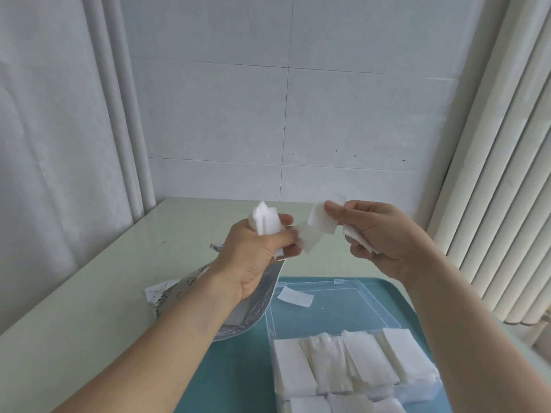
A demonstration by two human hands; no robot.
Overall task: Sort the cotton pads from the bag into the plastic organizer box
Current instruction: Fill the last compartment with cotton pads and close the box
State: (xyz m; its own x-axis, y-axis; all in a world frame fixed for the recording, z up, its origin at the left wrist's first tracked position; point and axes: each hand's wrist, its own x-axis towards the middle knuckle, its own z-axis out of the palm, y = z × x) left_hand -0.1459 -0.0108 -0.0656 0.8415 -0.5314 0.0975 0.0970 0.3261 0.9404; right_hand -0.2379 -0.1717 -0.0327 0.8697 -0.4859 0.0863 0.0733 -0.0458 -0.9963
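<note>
Nearest to me, the plastic organizer box (pixel 351 380) is sitting low in my view on the teal tray (pixel 238 368), and its compartments are already holding rows of cotton pads (pixel 357 362), packed side by side with their long sides running away from me. Just beyond them the box's clear lid (pixel 334 305) is lying open and flat, with one loose pad (pixel 295 296) resting on it.

Above and beyond the box, I am holding both hands up in the air over the far edge of the tray. My left hand (pixel 256 251) is gripping a thick stack of pads (pixel 264 222) that is sticking up out of my fist, and one more pad (pixel 308 239) is poking out sideways from my fingertips toward the other hand. My right hand (pixel 384 236) is pinching a single pad (pixel 325 216) between thumb and forefinger, its flat face turned toward me, while my lower fingers are curling around a few more pads (pixel 362 239).

The bag (pixel 253 305) is lying under my left forearm, draped from the table (pixel 104 263) onto the tray, its long axis running away from me.

So the box is lying straight below and toward me from both hands, slightly closer to the right one. I am judging that the right hand needs the shorter drop to lay its pad in, lengthwise like the rest.
</note>
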